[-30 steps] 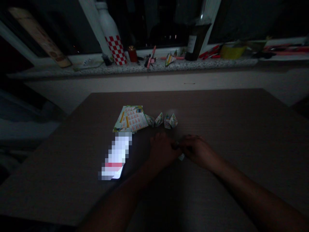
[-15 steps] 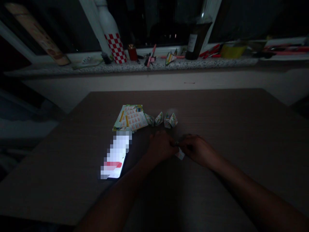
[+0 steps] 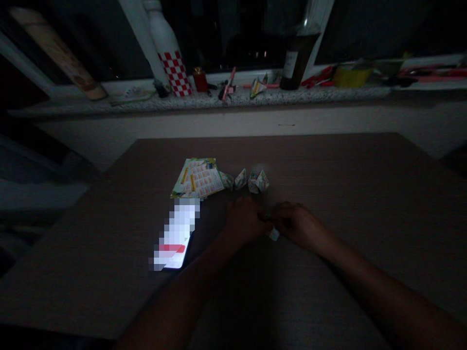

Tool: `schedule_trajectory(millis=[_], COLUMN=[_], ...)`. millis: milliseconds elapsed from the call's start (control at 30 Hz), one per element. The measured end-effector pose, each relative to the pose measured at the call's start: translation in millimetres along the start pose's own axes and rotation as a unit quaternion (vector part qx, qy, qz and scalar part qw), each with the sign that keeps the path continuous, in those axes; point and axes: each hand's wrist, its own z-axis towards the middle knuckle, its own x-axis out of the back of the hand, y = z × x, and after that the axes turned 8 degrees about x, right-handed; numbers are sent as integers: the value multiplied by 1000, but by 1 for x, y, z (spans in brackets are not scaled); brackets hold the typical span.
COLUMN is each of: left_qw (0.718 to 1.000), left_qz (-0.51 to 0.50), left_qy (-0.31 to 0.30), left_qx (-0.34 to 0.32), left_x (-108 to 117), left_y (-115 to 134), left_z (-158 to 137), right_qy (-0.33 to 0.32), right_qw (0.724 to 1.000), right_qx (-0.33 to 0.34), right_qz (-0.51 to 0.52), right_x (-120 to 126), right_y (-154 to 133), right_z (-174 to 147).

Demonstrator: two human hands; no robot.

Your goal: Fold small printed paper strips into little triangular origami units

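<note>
Lit smartphone [image 3: 178,233] sits near the person's left forearm [image 3: 193,287]; a careless sweep could nudge it. Left hand [image 3: 245,221] and right hand [image 3: 297,226] nearly meet over the desk [image 3: 346,184], both seemingly pinching a small paper piece [image 3: 274,235] between them; dim light might cause a crooked crease. On the sill [image 3: 233,100]: checkered bottle [image 3: 175,73], lidded red jar [image 3: 200,81], labelled dark bottle [image 3: 291,68]; contents can't be made out.

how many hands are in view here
2: the left hand, nearer the phone, and the right hand, with a small pale paper piece showing between them.
</note>
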Motion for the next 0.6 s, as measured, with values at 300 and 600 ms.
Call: schedule_trajectory(millis=[300, 600], left_qw=[1000, 1000], left_qz=[3, -10], left_qy=[19, -7], left_qx=[-15, -4], left_x=[0, 10], left_y=[-8, -21], left_z=[-3, -10], right_qy=[3, 0], right_qw=[1000, 1000], right_qx=[10, 11], right_qz=[18, 17], right_x=[-5, -2], right_y=[-1, -5], right_z=[2, 1])
